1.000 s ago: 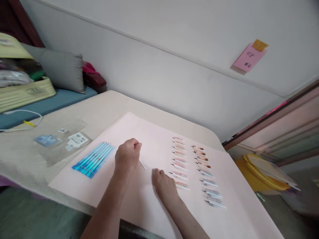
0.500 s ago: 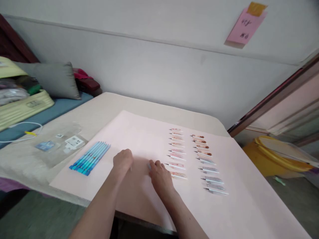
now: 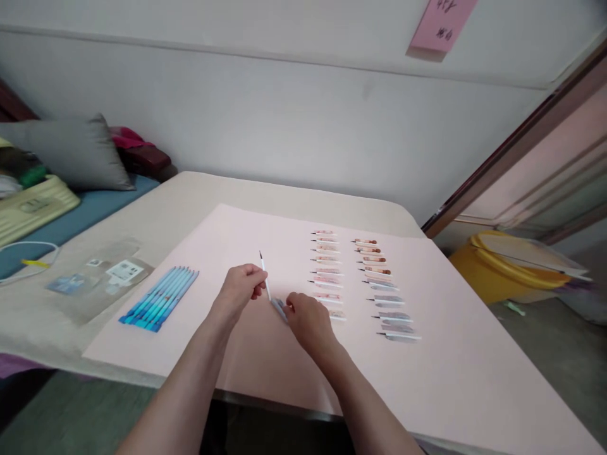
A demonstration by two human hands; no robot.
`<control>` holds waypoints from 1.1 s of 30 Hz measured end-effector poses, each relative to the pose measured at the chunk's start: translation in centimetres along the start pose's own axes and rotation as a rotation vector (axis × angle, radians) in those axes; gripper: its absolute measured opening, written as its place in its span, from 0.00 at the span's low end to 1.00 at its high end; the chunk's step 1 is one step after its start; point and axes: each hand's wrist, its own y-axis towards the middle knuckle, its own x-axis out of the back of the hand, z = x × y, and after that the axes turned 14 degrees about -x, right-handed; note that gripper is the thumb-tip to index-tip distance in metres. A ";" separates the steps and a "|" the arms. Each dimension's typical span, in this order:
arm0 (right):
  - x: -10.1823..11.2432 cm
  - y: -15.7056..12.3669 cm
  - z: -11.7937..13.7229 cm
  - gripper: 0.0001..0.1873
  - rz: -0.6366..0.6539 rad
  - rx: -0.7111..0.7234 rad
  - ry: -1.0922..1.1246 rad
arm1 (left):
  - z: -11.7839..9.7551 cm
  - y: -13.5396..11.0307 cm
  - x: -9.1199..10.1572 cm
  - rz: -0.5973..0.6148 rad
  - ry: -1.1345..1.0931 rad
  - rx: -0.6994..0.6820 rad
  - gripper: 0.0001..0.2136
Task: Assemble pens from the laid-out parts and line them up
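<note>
Refill [image 3: 262, 263] now tip-up; left hand [image 3: 239, 287] (pinched)

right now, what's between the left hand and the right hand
Head view: a dark-tipped white stick, and a grey piece near its lower end.

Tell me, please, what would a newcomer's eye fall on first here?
Probably the bright blue sticks, lying side by side on the left of the pale pink sheet. Next, perhaps, two columns of dark-tipped pieces farther right. Between these groups, the left hand holds a slim white stick, with the right hand close beside it.
</note>
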 end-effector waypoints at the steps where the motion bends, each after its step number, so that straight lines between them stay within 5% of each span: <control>1: -0.3 -0.2 0.0 0.09 -0.028 0.020 -0.089 | 0.0 0.0 0.1 -0.031 0.007 0.005 0.09; 8: -2.5 -1.6 1.0 0.16 -0.029 0.156 -0.300 | 0.2 -0.3 1.6 -0.079 0.074 0.028 0.07; 22: -3.5 -2.2 1.6 0.15 -0.026 0.283 -0.201 | 1.0 -0.3 1.6 -0.046 0.142 0.033 0.07; 26: -1.1 -0.6 0.6 0.08 0.017 0.075 0.180 | 1.2 -0.3 1.5 -0.037 0.109 0.041 0.07; 33: 2.7 2.2 -2.9 0.04 0.363 -0.246 1.526 | -0.2 -2.2 -2.2 0.153 -0.111 0.159 0.08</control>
